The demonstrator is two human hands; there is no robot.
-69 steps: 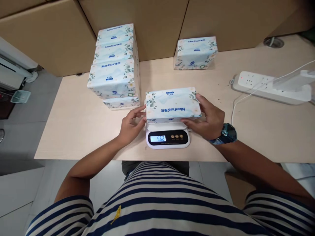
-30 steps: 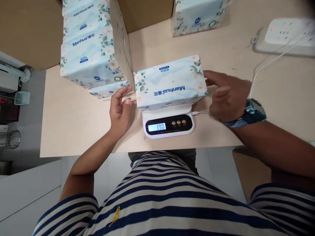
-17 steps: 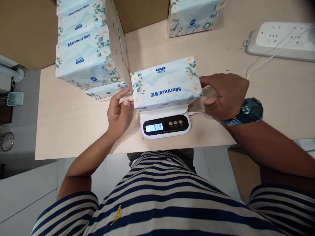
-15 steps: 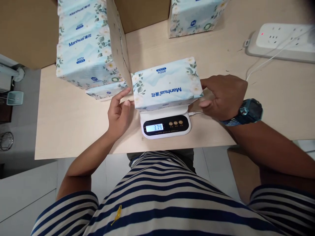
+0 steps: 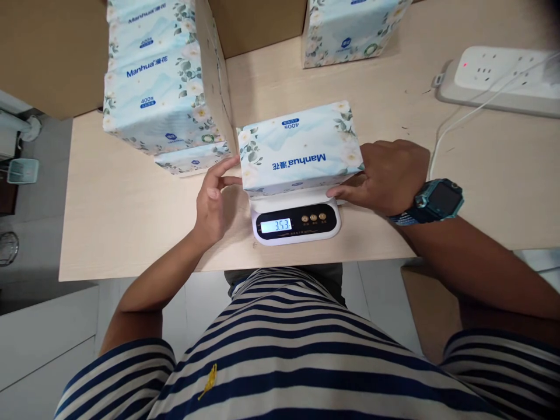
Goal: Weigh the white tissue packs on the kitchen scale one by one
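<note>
A pale blue floral tissue pack (image 5: 300,149) printed "Manhua" lies on a small white digital scale (image 5: 297,219) whose lit display reads 353. My left hand (image 5: 214,198) is at the pack's left end, fingers curled, fingertips touching its lower corner. Against the pack's right end rests my right hand (image 5: 385,178), which wears a teal watch; its fingers reach under the lower right edge. Both hands grip the pack from the sides.
A stack of the same tissue packs (image 5: 157,87) stands at the back left of the light wooden table (image 5: 131,221). Another pack (image 5: 350,29) sits at the back centre. A white power strip (image 5: 499,79) with a white cable lies at the right. Cardboard boxes (image 5: 48,52) line the back.
My right hand slid down and in, closing on the pack's lower right edge. The left hand's fingers pressed against the left end. The scale's reading dropped from 390 through 374 to 353.
</note>
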